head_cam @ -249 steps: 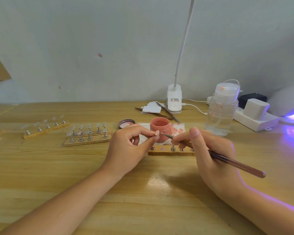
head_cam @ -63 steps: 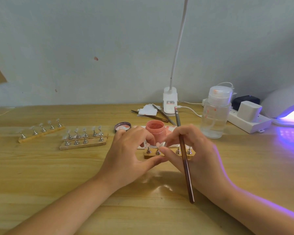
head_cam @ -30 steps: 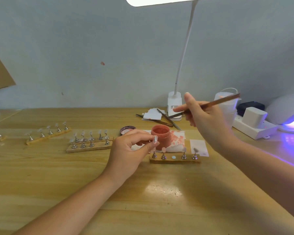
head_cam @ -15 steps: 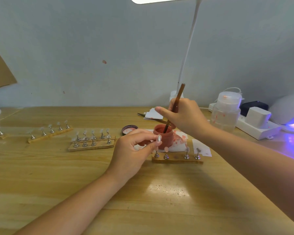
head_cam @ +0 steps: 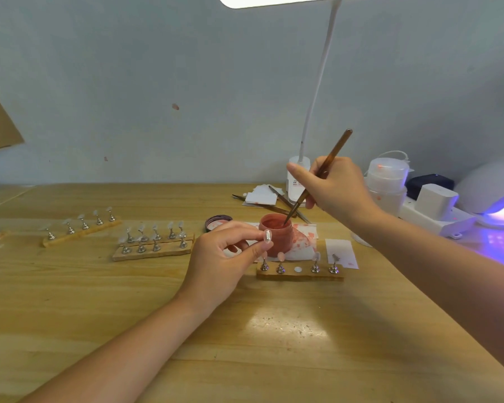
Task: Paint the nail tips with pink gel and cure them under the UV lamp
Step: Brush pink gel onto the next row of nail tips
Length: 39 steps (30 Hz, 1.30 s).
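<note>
My left hand pinches a clear nail tip on its small metal stand, lifted just left of the open pink gel jar. My right hand grips a brown brush, tilted, with its bristle end dipped into the jar. In front of the jar lies a wooden holder strip with several metal stands and one bare slot in the middle. One tip on it looks pink. The UV lamp glows purple at the far right.
Two more wooden strips with clear tips lie to the left. The jar lid, stained paper, tweezers, a white desk lamp base, a pump bottle and a power strip crowd the back right.
My right hand swung the brush down into the gel jar and now tilts it more to the right. My left hand keeps the nail tip raised in place.
</note>
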Each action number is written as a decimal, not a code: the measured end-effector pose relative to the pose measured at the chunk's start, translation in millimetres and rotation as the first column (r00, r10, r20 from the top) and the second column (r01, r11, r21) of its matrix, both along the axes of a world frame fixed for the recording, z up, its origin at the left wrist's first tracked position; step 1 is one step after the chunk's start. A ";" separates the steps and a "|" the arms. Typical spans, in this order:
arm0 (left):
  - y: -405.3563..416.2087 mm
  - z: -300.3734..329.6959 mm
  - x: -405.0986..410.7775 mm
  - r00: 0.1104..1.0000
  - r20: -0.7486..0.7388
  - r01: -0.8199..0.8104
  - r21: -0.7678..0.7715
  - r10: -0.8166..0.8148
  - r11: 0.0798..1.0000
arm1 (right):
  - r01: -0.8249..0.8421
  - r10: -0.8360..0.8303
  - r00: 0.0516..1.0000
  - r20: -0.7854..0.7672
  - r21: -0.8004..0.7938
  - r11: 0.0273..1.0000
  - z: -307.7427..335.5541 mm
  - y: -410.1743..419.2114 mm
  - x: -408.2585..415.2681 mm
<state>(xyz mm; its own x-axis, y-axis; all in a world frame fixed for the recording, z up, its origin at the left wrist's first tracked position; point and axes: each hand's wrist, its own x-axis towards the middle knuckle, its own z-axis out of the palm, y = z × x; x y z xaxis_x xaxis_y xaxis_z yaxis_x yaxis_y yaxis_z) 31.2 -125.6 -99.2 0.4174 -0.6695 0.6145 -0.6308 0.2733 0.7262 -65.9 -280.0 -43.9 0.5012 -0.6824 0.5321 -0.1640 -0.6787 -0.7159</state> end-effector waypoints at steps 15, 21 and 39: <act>0.7 0.3 0.5 1.000 0.029 0.007 0.018 -0.007 1.000 | 0.068 -0.070 0.994 0.082 0.031 0.997 6.6 -7.2 -10.1; 1.1 0.0 0.6 1.000 0.023 0.011 0.029 -0.012 1.000 | 0.038 -0.043 0.997 0.060 0.091 0.995 -1.5 -0.9 -7.4; 1.5 0.3 -1.8 0.998 0.048 0.028 0.023 -0.029 0.999 | -0.214 0.171 0.935 0.310 0.108 0.971 -10.1 38.8 -51.4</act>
<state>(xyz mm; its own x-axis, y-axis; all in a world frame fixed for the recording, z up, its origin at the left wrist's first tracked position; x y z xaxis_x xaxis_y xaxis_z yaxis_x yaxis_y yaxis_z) 29.5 -124.1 -98.9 0.3683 -0.6941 0.6186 -0.6578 0.2757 0.7009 -117.3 -241.2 -54.0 0.4645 -0.6655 0.5842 0.1935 -0.5675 -0.8003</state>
